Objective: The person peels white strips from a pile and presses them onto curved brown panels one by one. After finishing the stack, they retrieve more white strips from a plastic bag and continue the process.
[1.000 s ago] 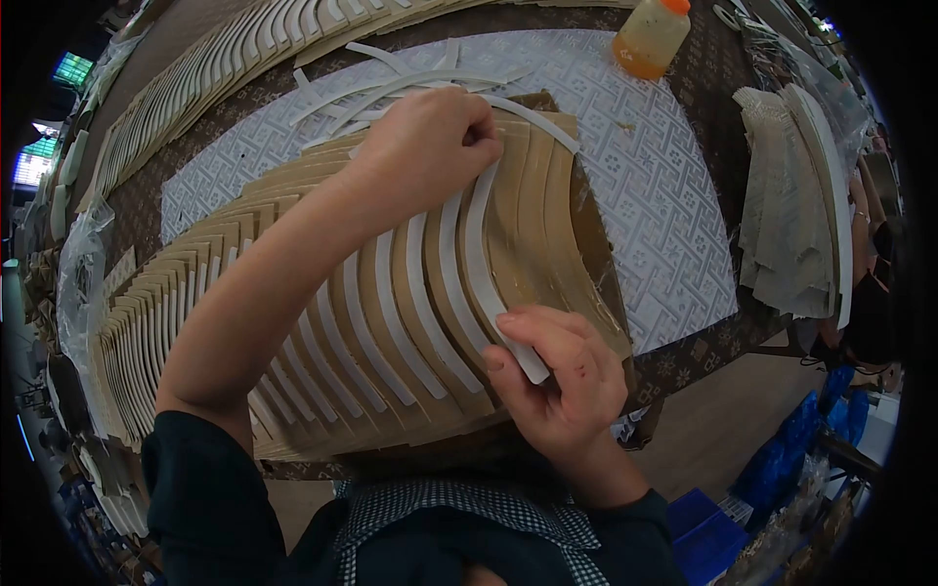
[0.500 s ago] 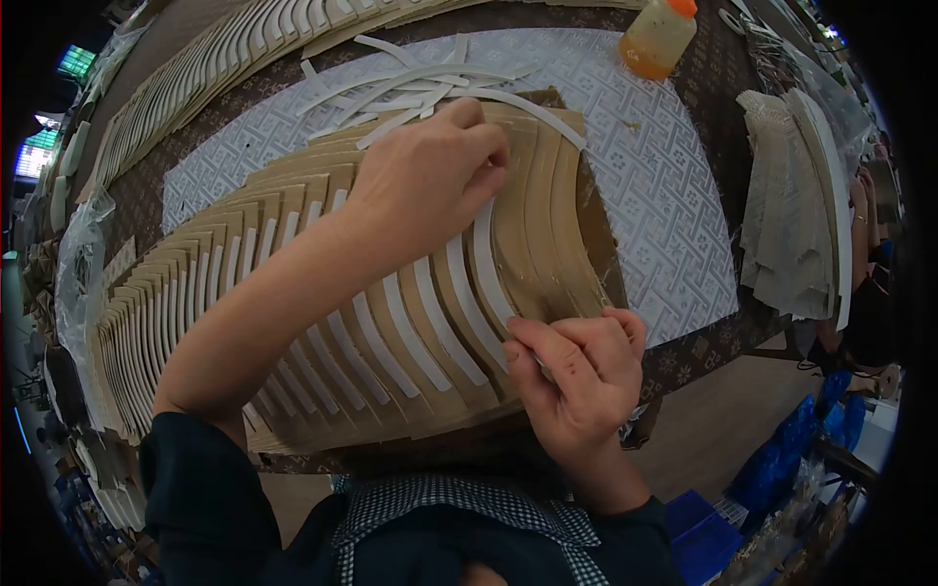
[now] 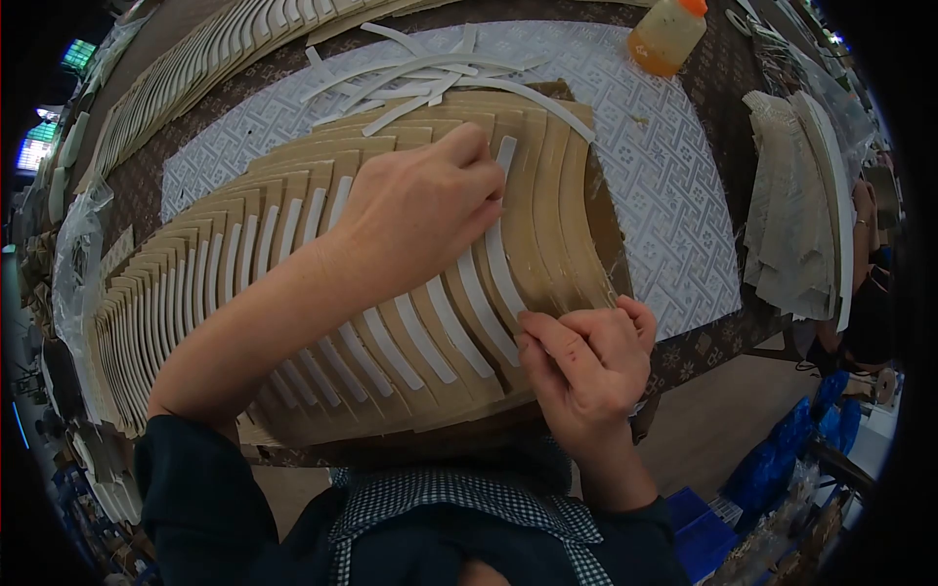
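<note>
A fan of overlapping tan sheets [image 3: 555, 186] lies before me, most of them bearing a narrow curved white strip. My right hand [image 3: 591, 366] pinches the lower end of one white strip [image 3: 503, 269] near the right side of the fan. Higher up, my left hand [image 3: 430, 200] is closed with curled fingers against the same strip, whose top end shows above the knuckles. Its fingertips are hidden beneath the hand. My left forearm crosses over the sheets and covers several strips.
Loose white strips [image 3: 420, 73] lie in a pile behind the fan, on a patterned grey-white cloth [image 3: 674, 195]. A bottle of orange liquid [image 3: 667, 37] stands at the back right. Another strip-covered stack [image 3: 186, 83] curves along the back left. Tan pieces [image 3: 796, 210] lie at the right edge.
My left hand has shifted slightly down along the strip, so its upper end is now uncovered. My right hand still pinches the lower end. The whole view has shifted slightly.
</note>
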Tool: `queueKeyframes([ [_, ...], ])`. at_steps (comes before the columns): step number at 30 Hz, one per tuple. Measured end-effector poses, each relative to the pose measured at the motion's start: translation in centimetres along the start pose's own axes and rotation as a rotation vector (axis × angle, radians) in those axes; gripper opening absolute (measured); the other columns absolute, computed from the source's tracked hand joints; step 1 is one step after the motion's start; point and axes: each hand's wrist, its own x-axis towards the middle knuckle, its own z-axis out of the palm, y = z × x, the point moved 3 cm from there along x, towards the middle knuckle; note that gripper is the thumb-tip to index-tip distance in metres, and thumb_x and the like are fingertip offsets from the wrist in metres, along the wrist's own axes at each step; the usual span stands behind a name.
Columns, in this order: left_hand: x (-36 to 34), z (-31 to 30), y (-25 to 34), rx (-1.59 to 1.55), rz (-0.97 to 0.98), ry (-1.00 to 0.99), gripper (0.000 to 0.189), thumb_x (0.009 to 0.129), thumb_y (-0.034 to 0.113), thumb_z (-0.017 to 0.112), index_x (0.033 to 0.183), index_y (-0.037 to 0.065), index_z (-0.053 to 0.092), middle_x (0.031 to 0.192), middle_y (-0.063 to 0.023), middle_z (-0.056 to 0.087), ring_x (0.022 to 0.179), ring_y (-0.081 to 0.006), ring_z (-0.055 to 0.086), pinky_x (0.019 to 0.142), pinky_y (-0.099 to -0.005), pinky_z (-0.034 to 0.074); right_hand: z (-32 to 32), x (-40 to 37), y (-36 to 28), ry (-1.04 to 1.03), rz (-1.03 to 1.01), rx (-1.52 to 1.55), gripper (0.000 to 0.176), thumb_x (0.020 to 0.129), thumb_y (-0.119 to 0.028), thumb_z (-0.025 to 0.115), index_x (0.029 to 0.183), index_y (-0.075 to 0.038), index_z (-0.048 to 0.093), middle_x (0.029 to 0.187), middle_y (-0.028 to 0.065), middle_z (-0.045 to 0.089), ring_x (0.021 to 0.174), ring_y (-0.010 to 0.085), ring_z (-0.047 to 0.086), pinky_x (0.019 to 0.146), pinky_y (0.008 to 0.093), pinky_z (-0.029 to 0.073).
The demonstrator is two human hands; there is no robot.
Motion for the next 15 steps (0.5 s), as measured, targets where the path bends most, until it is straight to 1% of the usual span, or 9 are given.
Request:
queueKeyframes([
  [8, -0.02, 0.15, 0.24, 0.048, 0.028, -0.008, 0.009, 0.084, 0.014, 0.071, 0.088, 0.008, 0.065, 0.095, -0.0044, 0.058, 0.076, -0.0244, 0.066, 0.065, -0.0367, 0.052, -0.03, 0.16, 0.31, -0.048, -0.037, -0.018, 0.023, 0.071, -0.005, 0.080, 0.092, -0.011, 0.077, 0.079, -0.0020, 0.057, 0.074, 0.0147, 0.056, 0.094, 0.0386, 0.038],
  [11, 0.00, 0.15, 0.47, 0.067, 0.079, 0.019, 0.011, 0.084, 0.014, 0.067, 0.081, 0.005, 0.062, 0.092, -0.0065, 0.055, 0.077, -0.0229, 0.065, 0.065, -0.0355, 0.054, -0.02, 0.17, 0.39, -0.058, -0.046, -0.027, 0.023, 0.070, -0.005, 0.080, 0.092, -0.011, 0.077, 0.079, -0.0020, 0.057, 0.074, 0.0148, 0.056, 0.094, 0.0387, 0.037],
  [14, 0.03, 0.17, 0.54, 0.083, 0.078, 0.014, 0.011, 0.084, 0.014, 0.067, 0.080, 0.005, 0.061, 0.091, -0.0067, 0.055, 0.078, -0.0229, 0.065, 0.065, -0.0353, 0.054, -0.07, 0.15, 0.50, -0.078, -0.044, -0.025, 0.024, 0.070, -0.005, 0.080, 0.093, -0.012, 0.077, 0.078, -0.0021, 0.056, 0.074, 0.0149, 0.056, 0.095, 0.0391, 0.037],
  [15, 0.01, 0.19, 0.51, 0.085, 0.072, 0.009, 0.010, 0.083, 0.014, 0.069, 0.082, 0.006, 0.062, 0.092, -0.0056, 0.056, 0.078, -0.0229, 0.065, 0.065, -0.0355, 0.053, -0.09, 0.11, 0.58, -0.083, -0.046, -0.023, 0.024, 0.070, -0.006, 0.080, 0.093, -0.012, 0.077, 0.078, -0.0020, 0.056, 0.073, 0.0149, 0.056, 0.095, 0.0394, 0.037],
])
